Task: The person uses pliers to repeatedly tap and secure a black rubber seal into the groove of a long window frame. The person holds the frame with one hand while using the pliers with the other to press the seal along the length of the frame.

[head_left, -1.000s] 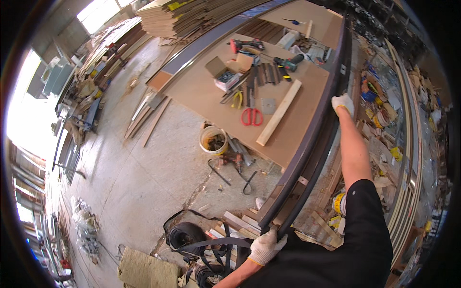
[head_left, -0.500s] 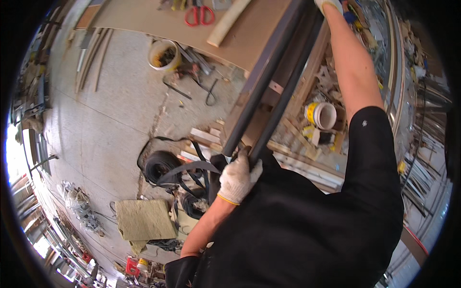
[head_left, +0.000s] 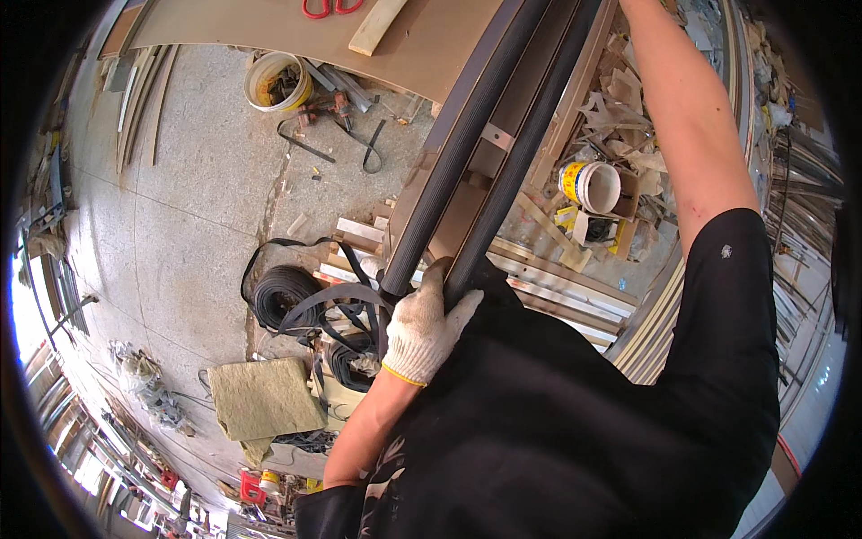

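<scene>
Two long black ribbed strips (head_left: 458, 148) run side by side from the top edge toward my body, along a brown channel-shaped frame (head_left: 464, 216). My left hand (head_left: 420, 334), in a white knit glove with a yellow cuff, is closed around the near end of the strips. Its fingers partly hide that end. A flat black band (head_left: 332, 295) curves away to the left beside this hand. My bare right forearm (head_left: 687, 108) reaches far forward along the right side of the strips; the hand itself is past the top edge.
Left of my left hand lie a coil of black strip (head_left: 285, 296) and a yellowish fibrous pad (head_left: 265, 398). A white bucket (head_left: 278, 81) stands near the brown board (head_left: 296, 27), with red-handled scissors (head_left: 332, 7) on it. Right of the frame, another bucket (head_left: 600, 186) stands among scraps.
The right hand, seen earlier at the top edge, has gone out of view. My left hand keeps its hold and appears slightly further left, while the whole view has shifted.
</scene>
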Available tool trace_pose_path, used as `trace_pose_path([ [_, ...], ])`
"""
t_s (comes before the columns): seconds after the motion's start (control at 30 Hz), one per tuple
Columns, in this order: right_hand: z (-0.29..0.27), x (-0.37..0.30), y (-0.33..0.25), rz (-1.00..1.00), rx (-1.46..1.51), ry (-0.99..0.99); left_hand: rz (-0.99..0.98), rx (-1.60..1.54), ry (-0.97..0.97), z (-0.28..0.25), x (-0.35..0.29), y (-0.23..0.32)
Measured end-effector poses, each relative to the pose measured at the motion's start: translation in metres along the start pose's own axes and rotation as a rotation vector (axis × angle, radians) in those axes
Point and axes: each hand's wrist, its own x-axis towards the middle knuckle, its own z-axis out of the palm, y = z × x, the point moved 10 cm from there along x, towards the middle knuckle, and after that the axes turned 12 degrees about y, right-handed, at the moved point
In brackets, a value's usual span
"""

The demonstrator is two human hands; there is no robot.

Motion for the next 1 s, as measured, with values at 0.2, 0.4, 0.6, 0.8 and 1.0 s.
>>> trace_pose_path([
  [0.2, 0.022, 0.017, 0.016, 0.013, 0.079, 0.071, -0.103, 0.035, -0.019, 0.002, 0.001, -0.005],
  [0.4, 0.024, 0.019, 0.015, 0.004, 0.185, -0.040, 0.029, 0.111, 0.093, -0.007, 0.006, 0.011],
  [0.6, 0.012, -0.020, 0.018, -0.136, 0.512, -0.418, 0.372, 0.377, 0.545, -0.034, -0.035, 0.087],
  [0.8, 0.036, -0.024, 0.067, -0.040, 1.134, -0.902, 0.446, 0.837, 0.609, 0.024, 0.049, 0.122],
  [1.0, 0.038, -0.040, 0.093, 0.068, 1.358, -1.147, 0.680, 0.909, 0.580, 0.067, 0.182, 0.223],
])
